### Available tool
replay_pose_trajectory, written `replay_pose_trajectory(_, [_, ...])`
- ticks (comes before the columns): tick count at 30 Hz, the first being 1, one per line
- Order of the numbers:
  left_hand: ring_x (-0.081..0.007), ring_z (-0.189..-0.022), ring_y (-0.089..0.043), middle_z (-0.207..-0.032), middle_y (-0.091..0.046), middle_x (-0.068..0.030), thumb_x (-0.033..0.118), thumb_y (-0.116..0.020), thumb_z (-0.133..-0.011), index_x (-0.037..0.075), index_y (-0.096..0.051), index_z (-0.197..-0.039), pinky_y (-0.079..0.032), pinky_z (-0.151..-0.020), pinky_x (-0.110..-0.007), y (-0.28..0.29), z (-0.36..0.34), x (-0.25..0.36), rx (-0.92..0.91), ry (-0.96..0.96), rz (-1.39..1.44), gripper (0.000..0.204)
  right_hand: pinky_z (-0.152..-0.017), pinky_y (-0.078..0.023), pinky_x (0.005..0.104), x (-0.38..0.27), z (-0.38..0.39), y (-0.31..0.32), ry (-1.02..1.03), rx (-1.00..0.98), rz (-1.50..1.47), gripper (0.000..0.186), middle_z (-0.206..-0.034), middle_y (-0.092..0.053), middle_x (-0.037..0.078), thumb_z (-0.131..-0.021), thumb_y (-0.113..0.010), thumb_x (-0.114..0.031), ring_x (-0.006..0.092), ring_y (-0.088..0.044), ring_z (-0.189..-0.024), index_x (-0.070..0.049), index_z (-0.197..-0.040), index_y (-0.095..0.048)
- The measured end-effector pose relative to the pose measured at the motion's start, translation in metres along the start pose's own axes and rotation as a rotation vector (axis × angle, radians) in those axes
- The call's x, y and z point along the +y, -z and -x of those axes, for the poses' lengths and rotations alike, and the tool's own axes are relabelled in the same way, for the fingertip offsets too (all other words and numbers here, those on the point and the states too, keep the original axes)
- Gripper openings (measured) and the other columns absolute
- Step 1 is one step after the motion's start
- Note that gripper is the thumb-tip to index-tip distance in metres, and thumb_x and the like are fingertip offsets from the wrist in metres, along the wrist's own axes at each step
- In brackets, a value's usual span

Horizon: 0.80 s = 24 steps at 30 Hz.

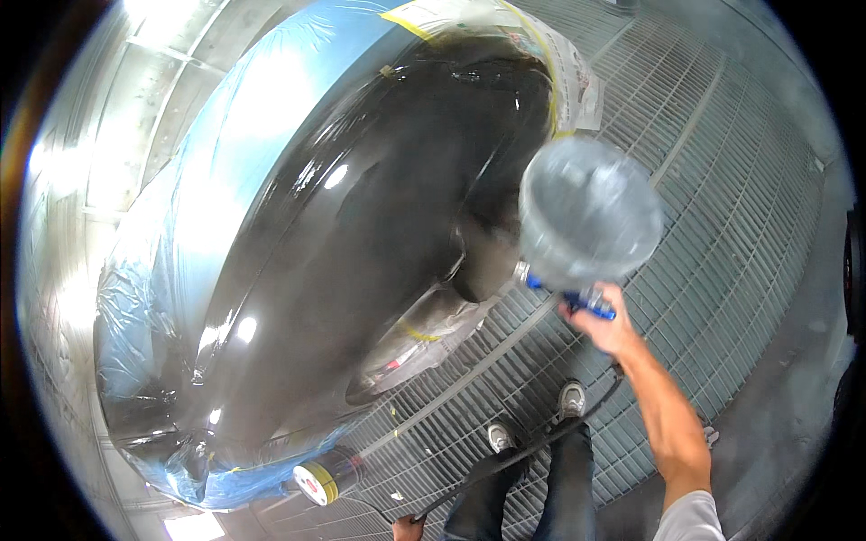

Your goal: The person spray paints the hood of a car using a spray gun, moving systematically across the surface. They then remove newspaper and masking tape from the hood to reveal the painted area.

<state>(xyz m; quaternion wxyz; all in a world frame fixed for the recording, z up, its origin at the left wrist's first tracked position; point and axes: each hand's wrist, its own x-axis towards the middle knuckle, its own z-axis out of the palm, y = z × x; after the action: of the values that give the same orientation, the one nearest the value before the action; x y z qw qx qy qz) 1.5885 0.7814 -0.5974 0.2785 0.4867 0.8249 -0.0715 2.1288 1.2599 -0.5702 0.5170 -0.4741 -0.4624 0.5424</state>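
Observation:
My right hand (606,322) is closed around the grip of a blue-and-silver spray gun (588,301). A large translucent grey paint cup (591,212) sits on top of the gun. The gun's nozzle points left at the dark, glossy car body panel (352,234), a short distance away, and a faint mist hangs by the panel's edge. At the lower edge, my left hand (408,528) is closed on a black air hose (478,478). The hose runs up past my legs toward the gun's grip. Most of the left hand's fingers are hidden or cut off.
Blue masking film (262,99) covers the car's upper side. Newsprint masking paper (564,68) with yellow tape borders the far end, and more masking paper (433,334) fills the wheel arch. A round container (317,482) stands near the car's near end, on grated flooring (722,207).

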Motion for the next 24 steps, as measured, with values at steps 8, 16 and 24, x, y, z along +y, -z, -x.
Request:
replay_pose_trajectory(8, [-0.0439,-0.089,-0.061,-0.096,-0.066,-0.0248,0.030,-0.064,-0.086,0.001,-0.067,-0.101,-0.047,-0.077,-0.050,0.022,0.024,0.031,0.033,0.191,0.094,0.033,-0.065,-0.054,0.0275,-0.036,0.037,-0.025,-0.363,-0.377,-0.208,0.056,-0.096,-0.066,0.009,-0.079,-0.058,0.002,0.0146,-0.065,-0.079,0.001,-0.135,-0.048])
replay_pose_trajectory(16, [-0.0444,-0.088,-0.058,-0.095,-0.063,-0.0249,0.021,-0.060,-0.087,0.000,-0.064,-0.096,-0.046,-0.071,-0.051,0.023,0.045,0.018,0.060,0.065,0.091,0.023,-0.050,-0.056,0.0282,-0.233,-0.086,-0.019,-0.109,0.207,0.082,0.038,-0.096,-0.064,0.006,-0.077,-0.054,-0.003,0.0128,-0.063,-0.079,-0.001,-0.114,-0.060])
replay_pose_trajectory(24, [-0.0468,-0.066,-0.059,-0.070,-0.061,-0.0274,0.029,-0.058,-0.085,-0.002,-0.065,-0.077,-0.045,-0.058,-0.054,0.017,0.038,0.014,0.236,-0.026,0.015,0.033,-0.043,-0.042,0.0280,-0.278,-0.150,-0.038,-0.057,0.339,0.430,0.021,-0.058,-0.056,0.004,-0.073,-0.058,-0.009,0.0122,-0.056,-0.053,0.001,-0.090,-0.064])
